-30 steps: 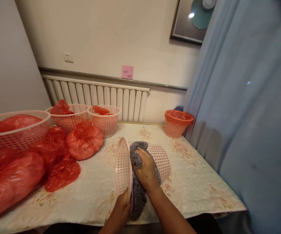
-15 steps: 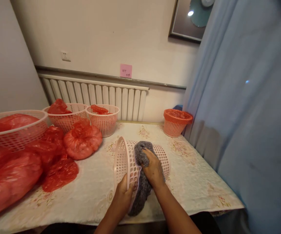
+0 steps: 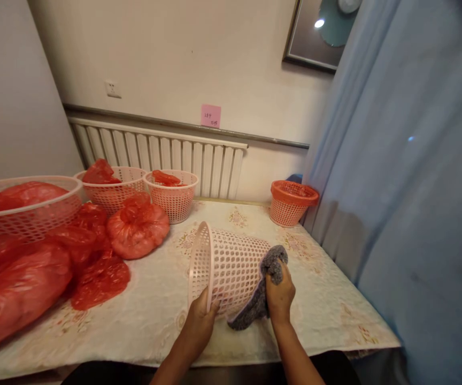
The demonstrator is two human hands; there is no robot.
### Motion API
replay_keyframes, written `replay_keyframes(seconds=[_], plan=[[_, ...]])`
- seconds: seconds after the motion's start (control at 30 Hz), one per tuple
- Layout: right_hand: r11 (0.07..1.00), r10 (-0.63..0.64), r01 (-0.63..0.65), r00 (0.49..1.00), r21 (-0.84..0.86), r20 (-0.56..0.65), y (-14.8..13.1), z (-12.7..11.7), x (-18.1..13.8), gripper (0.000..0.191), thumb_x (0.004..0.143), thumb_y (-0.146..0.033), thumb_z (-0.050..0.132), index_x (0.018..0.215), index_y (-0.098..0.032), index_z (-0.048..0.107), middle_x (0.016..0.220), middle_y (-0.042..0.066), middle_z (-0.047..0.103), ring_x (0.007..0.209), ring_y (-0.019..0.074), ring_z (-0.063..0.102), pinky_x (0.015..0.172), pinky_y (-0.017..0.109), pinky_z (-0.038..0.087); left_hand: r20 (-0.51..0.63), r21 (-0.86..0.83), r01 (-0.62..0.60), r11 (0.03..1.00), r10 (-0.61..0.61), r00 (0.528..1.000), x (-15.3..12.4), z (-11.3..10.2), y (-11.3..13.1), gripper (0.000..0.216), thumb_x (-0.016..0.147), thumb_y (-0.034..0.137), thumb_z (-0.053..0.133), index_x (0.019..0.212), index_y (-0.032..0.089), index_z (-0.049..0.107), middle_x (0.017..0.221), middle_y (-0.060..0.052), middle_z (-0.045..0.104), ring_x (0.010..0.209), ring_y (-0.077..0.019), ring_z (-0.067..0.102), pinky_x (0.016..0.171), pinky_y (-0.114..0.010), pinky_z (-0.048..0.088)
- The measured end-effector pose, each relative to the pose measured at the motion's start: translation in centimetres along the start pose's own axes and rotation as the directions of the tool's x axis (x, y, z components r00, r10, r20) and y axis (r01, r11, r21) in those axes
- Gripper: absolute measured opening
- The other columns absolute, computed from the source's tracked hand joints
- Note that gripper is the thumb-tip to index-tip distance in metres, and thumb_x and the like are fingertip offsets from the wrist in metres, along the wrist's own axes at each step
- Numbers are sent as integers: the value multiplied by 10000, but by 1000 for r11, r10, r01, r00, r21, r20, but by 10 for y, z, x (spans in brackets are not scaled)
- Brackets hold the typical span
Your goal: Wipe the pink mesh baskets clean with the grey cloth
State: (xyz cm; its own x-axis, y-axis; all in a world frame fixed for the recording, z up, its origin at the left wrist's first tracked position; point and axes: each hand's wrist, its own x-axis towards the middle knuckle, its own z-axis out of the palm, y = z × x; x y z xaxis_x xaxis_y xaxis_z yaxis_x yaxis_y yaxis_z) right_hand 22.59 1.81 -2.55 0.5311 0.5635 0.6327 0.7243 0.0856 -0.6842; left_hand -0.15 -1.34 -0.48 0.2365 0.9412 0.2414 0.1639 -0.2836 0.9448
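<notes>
A pale pink perforated plastic basket (image 3: 235,262) lies on its side on the table, its open mouth facing left. My left hand (image 3: 201,318) grips the near part of its rim, thumb inside the mouth. A grey fuzzy cloth (image 3: 259,299) is bunched in my right hand (image 3: 281,291), which is closed on it near the basket's base at the right. The cloth's upper part touches the base end, and its loose lower end hangs beside the basket's near side.
Tied red plastic bags (image 3: 138,227) fill the table's left side. Several pink baskets (image 3: 175,200) holding red bags stand behind them. A basket lined with a red bag (image 3: 289,208) is at the back right, beside a blue curtain (image 3: 395,187). A radiator (image 3: 159,144) runs along the wall.
My right hand has slid the grey cloth rightward along the basket, from its middle to its base end. My left hand keeps its hold on the rim.
</notes>
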Motion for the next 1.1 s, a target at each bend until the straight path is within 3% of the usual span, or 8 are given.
replay_keyframes(seconds=[0.1, 0.2, 0.3, 0.5, 0.8, 0.9, 1.03, 1.1], plan=[[976, -208, 204, 976, 71, 57, -26, 2, -29, 506, 762, -247, 505, 1250, -112, 510, 1326, 154, 493, 1262, 274, 419, 1034, 474, 359, 0, -26, -21, 999, 21, 1000, 1, -2, 0, 374, 870, 318, 473, 1177, 136, 585, 1158, -103, 672, 1094, -253, 597, 966, -369, 450], [866, -484, 441, 857, 234, 177, -61, 0, -49, 532, 746, -210, 548, 1271, -150, 484, 1327, 129, 498, 1301, 287, 373, 1023, 501, 382, -8, -49, -61, 997, 61, 998, 0, -2, 3, 365, 856, 279, 480, 1177, 149, 594, 1163, -89, 672, 1112, -256, 585, 992, -372, 427], [762, -628, 546, 754, 348, 191, -91, 0, -54, 495, 750, -172, 543, 1243, -167, 506, 1255, 108, 564, 1308, 282, 369, 1024, 512, 388, 0, -55, -120, 991, 121, 993, -3, -3, 5, 373, 832, 226, 473, 1174, 142, 595, 1182, -91, 661, 1114, -265, 575, 996, -376, 422], [765, -628, 529, 741, 368, 240, -120, 2, -26, 445, 739, -134, 534, 1183, -165, 557, 1208, 99, 600, 1269, 250, 428, 1042, 475, 383, 44, 15, -160, 987, 159, 986, -9, -7, 1, 353, 885, 247, 412, 1173, 143, 588, 1206, -110, 640, 1152, -268, 545, 1035, -391, 376], [872, -477, 383, 807, 306, 349, -148, 6, 7, 421, 708, -122, 568, 1123, -183, 602, 1147, 67, 634, 1154, 222, 523, 1041, 380, 380, 123, 41, -142, 989, 136, 983, -26, -5, -22, 366, 875, 256, 440, 1200, 158, 576, 1252, -112, 615, 1159, -271, 547, 1035, -371, 380], [870, -475, 380, 817, 315, 326, -145, 4, 0, 474, 687, -97, 550, 1149, -192, 591, 1173, 62, 625, 1167, 225, 515, 1042, 395, 379, 128, -3, -64, 998, 63, 990, -22, -4, -10, 386, 814, 155, 458, 1176, 148, 590, 1221, -96, 638, 1130, -260, 567, 1011, -356, 404], [853, -501, 403, 808, 330, 308, -135, -1, -9, 552, 647, -58, 530, 1182, -186, 572, 1205, 69, 608, 1197, 224, 494, 1048, 404, 378, 0, -104, -19, 994, 19, 1000, -9, 2, 16, 563, 691, 18, 424, 1226, 159, 532, 1242, -52, 622, 1165, -218, 539, 1023, -332, 388], [849, -510, 412, 802, 331, 311, -130, -3, -9, 546, 652, -60, 531, 1183, -183, 572, 1208, 69, 608, 1195, 220, 498, 1044, 399, 387, -49, -106, -11, 994, 6, 999, -3, 4, 23, 497, 733, 56, 432, 1206, 159, 542, 1222, -58, 632, 1162, -217, 542, 1015, -336, 395]])
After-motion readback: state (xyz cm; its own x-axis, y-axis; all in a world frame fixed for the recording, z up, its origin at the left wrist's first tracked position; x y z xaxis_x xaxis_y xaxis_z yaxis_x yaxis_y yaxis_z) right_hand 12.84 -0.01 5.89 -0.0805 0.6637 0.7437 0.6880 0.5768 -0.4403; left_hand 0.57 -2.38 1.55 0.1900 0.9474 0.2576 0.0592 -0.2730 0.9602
